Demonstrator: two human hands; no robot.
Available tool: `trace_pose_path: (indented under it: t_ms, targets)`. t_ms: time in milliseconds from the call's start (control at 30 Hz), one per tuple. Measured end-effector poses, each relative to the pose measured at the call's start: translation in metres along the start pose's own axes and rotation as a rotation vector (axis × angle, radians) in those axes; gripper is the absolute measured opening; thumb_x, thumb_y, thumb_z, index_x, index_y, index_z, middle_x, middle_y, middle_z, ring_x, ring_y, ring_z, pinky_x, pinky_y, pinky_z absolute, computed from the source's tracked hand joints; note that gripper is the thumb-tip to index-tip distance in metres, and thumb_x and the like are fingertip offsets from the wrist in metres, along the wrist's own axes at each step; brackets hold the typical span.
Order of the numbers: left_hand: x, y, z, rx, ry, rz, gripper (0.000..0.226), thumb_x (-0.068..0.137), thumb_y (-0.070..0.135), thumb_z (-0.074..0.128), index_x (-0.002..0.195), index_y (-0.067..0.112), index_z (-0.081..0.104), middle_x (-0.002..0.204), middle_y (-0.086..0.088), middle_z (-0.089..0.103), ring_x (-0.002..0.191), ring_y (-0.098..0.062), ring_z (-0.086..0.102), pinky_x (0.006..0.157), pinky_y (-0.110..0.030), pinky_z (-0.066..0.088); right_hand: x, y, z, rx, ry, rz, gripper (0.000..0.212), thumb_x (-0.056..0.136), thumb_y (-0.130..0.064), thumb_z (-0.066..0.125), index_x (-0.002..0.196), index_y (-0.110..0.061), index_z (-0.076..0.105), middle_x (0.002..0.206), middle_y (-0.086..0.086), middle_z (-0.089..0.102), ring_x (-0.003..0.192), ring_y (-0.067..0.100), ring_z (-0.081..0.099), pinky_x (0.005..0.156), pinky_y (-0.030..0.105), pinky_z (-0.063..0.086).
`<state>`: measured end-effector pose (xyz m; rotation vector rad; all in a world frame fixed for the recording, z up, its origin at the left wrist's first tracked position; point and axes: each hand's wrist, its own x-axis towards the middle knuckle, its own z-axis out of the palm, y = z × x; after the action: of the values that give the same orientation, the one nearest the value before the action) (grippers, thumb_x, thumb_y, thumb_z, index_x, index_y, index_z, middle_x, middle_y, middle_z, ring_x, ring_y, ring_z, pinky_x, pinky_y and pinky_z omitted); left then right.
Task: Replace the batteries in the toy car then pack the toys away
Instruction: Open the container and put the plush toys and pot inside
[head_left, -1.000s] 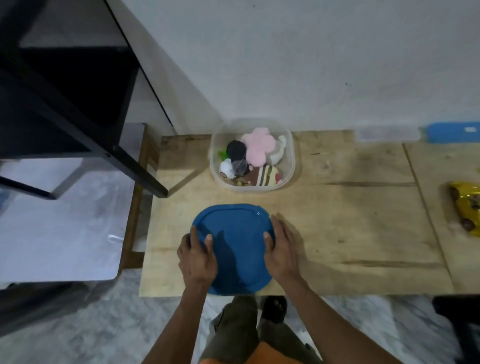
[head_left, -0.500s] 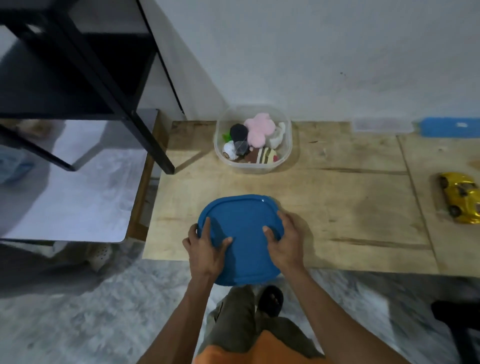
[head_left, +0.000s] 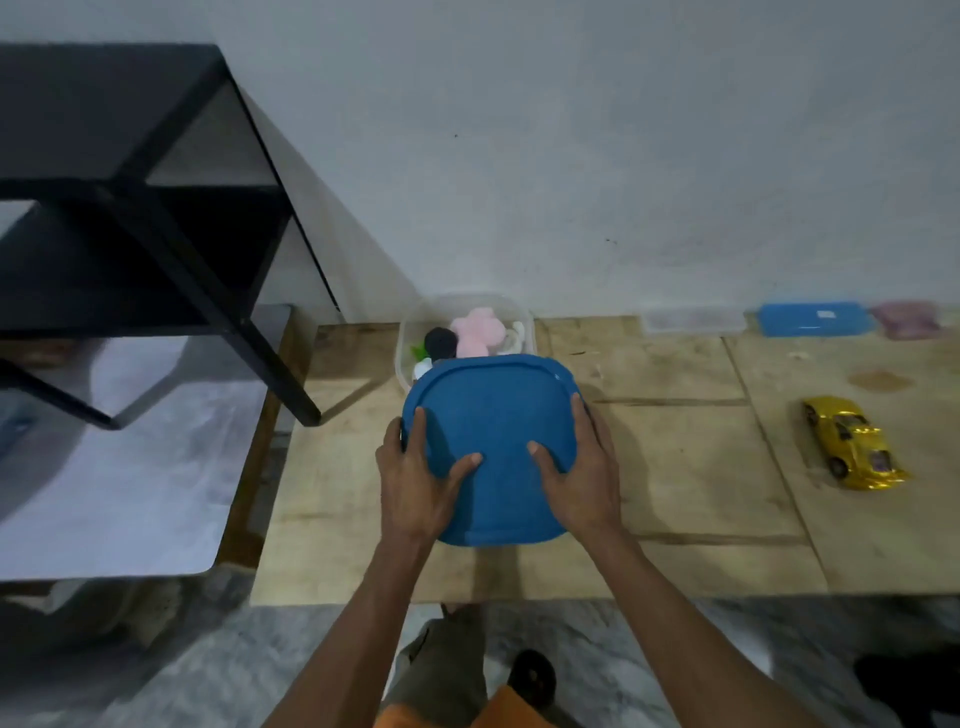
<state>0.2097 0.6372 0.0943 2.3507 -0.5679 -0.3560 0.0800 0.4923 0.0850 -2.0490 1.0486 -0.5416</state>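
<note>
both hands (head_left: 415, 483) (head_left: 584, 478) grip blue lid (head_left: 493, 447) | toy car (head_left: 852, 441) nose toward viewer, lengthwise near-far

1. We see a plain pale grey wall (head_left: 597, 156) filling the upper view.
2. A low wooden table (head_left: 691, 499) of scuffed plywood boards stands against it.
3. On our left, a black metal shelf frame (head_left: 156, 218) stands above a pale sheet (head_left: 114, 467).
4. Below us lies a grey marbled floor (head_left: 218, 675), dimly lit.
</note>
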Motion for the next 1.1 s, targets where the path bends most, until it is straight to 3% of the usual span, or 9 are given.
trace_pose_path:
  t_ms: [200,533,733,900,1033,1100]
  targets:
    - [0.073,0.007,-0.005,0.071,0.016,0.006,0.102,0.077,0.073,0.062,0.156,0.026,0.018,0.157,-0.005,0.023,0.135,-0.031,0.029,0.105,-0.049,0.040,0.069,-0.023,0.033,0.028,0.011,0.030,0.077,0.093,-0.035,0.067,0.155,-0.012,0.028,0.159,0.005,0.033,0.147,0.022,0.029,0.116,0.028,0.024]
    - [0.205,-0.004,0.014,0.109,-0.106,-0.051,0.113,0.075,0.075,0.063,0.158,0.024,0.008,0.163,-0.009,0.014,0.147,-0.032,0.019,0.115,-0.052,0.029,0.176,-0.023,0.099,0.015,-0.033,0.134,0.078,0.095,-0.045,0.060,0.157,-0.015,0.023,0.159,0.004,0.032,0.145,0.023,0.032,0.117,0.038,0.033]
    - [0.215,-0.015,0.039,0.119,-0.138,-0.024,0.106,0.083,0.073,0.055,0.159,0.021,0.002,0.165,-0.008,0.005,0.148,-0.028,0.013,0.116,-0.052,0.030,0.186,-0.002,0.115,-0.067,-0.062,0.179,0.076,0.099,-0.050,0.049,0.158,-0.020,0.012,0.165,0.002,0.017,0.151,0.020,0.019,0.122,0.039,0.025]
    - [0.212,-0.019,0.051,0.274,-0.068,0.023,0.097,0.092,0.071,0.043,0.159,0.014,0.002,0.164,-0.017,0.010,0.148,-0.032,0.018,0.115,-0.049,0.030,0.188,-0.002,0.122,-0.257,-0.075,0.140,0.074,0.102,-0.050,0.042,0.158,-0.014,0.009,0.166,0.007,0.011,0.152,0.025,0.015,0.121,0.039,0.022]
    - [0.216,-0.021,0.054,0.363,-0.050,0.051,0.100,0.093,0.074,0.037,0.158,0.007,0.003,0.164,-0.018,0.012,0.150,-0.032,0.016,0.122,-0.043,0.019,0.192,0.005,0.125,-0.457,-0.072,0.045,0.074,0.103,-0.053,0.030,0.158,-0.010,0.008,0.167,0.007,0.007,0.154,0.026,0.006,0.123,0.034,0.002]
    - [0.218,-0.022,0.055,0.385,-0.057,0.049,0.103,0.091,0.077,0.034,0.158,0.006,0.001,0.165,-0.015,0.009,0.151,-0.030,0.013,0.123,-0.040,0.014,0.193,0.008,0.124,-0.498,-0.081,0.023,0.076,0.102,-0.054,0.033,0.158,-0.009,0.009,0.167,0.008,0.010,0.154,0.027,0.008,0.123,0.036,0.005]
